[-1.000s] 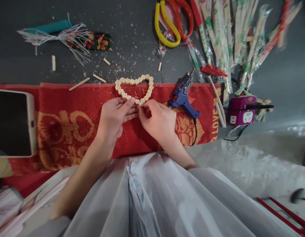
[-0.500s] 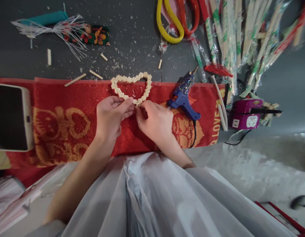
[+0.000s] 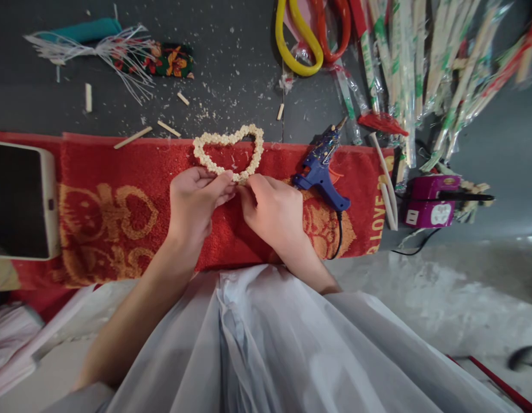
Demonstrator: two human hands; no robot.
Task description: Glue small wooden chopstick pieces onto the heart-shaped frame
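Heart [image 3: 214, 138] was gripped near its point by the left hand [image 3: 191, 201]; the right hand [image 3: 274, 209] was curled at the point, its grip hidden. Loops were seen beyond both hands.

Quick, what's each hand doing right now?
Left hand: pinching the pale heart-shaped ring near its tip.
Right hand: curled at the ring's tip; whether it grips cannot be told.

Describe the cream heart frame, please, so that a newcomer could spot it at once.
Find the red towel along the near edge of the dark table. Near its middle, tip between the left hand and right hand, is the heart frame. Unlike the flat orange heart on the towel, it is bumpy, cream and hollow.
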